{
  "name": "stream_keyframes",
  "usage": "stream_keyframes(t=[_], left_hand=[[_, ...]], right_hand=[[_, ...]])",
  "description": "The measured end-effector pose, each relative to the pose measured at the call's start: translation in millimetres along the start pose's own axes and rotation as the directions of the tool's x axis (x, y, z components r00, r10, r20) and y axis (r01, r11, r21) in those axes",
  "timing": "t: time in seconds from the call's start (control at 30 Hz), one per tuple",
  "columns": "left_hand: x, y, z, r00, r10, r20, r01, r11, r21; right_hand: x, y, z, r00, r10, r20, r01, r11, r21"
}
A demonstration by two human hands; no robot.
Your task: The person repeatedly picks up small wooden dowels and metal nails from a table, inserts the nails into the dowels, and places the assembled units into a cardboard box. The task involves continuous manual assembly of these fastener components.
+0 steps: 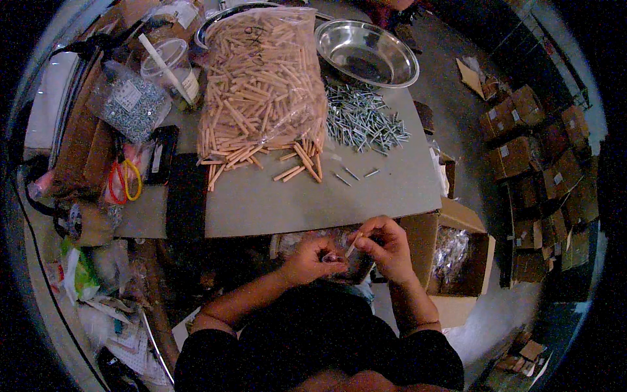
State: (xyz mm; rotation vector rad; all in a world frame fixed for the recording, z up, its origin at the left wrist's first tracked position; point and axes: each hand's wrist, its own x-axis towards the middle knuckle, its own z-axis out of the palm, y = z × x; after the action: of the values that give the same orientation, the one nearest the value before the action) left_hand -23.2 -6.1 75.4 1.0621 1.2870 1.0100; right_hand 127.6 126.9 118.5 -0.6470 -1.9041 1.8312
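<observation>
In front of my body, just off the table's near edge, my left hand is closed around a small shiny, clear thing that looks like a plastic bag; the fingers cover most of it. Close to its right, my right hand pinches a short pale stick like a wooden dowel, tilted toward the left hand. Beyond them on the grey table lies a large clear bag of wooden dowels, with several dowels spilling from its near end. A heap of metal screws or bolts sits beside it, with a few loose ones nearer me.
A steel bowl stands behind the metal heap. On the left are a bag of small metal parts, a clear plastic tub and yellow-and-red-handled scissors. An open carton holds clear bags at right; stacked cartons stand farther off.
</observation>
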Motion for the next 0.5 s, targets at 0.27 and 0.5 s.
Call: stream_keyframes(t=[0.27, 0.5], left_hand=[[2, -4, 19, 0.973, 0.211, -0.095, -0.225, 0.959, -0.172], [2, -15, 16, 0.924, 0.375, -0.072, -0.381, 0.91, -0.165]], right_hand=[[8, -25, 10, 0.932, -0.097, 0.348, 0.278, 0.808, -0.519], [90, -9, -51, 0.98, -0.196, -0.024, 0.084, 0.523, -0.848]])
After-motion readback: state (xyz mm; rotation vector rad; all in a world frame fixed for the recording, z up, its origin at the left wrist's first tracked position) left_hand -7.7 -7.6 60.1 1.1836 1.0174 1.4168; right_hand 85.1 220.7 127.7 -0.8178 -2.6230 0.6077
